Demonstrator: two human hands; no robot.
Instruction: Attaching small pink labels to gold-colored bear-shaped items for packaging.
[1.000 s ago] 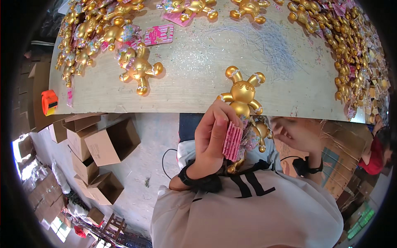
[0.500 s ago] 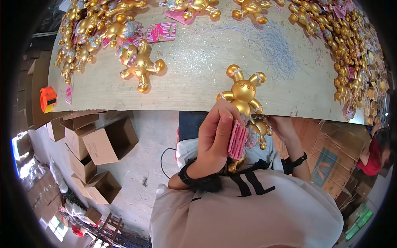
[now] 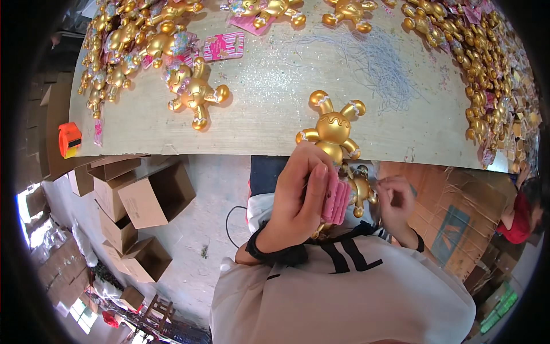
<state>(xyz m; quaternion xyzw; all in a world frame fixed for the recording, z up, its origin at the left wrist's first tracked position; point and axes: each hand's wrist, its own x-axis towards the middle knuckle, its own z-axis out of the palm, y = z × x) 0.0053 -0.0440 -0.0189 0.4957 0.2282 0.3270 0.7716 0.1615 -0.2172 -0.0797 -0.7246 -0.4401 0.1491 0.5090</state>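
Note:
My left hand [image 3: 301, 192] is closed around a stack of pink cards [image 3: 338, 202] just below the table's near edge. Beyond its knuckles a gold gingerbread-man ornament [image 3: 333, 128] lies at that edge, its lower part hidden by the hand. A second gold ornament [image 3: 360, 190] hangs below the edge between my hands, beside the cards. My right hand [image 3: 396, 199] is to the right of it, thumb and fingertips pinched together. Whatever thin thing may be in that pinch is too small to make out.
Gold ornaments are heaped at the table's left [image 3: 129, 40] and right [image 3: 475, 69], with a single ornament [image 3: 196, 93] at left. White strings [image 3: 381, 71] lie loose on the glittery tabletop [image 3: 269, 109]. An orange tape roll [image 3: 70, 139] sits at the left corner; open cartons [image 3: 152, 198] stand below.
My right hand has come out from under the table edge, lower and more into view, fingers now pinched. The pink stack and hanging ornament have tilted slightly; my left hand keeps its hold.

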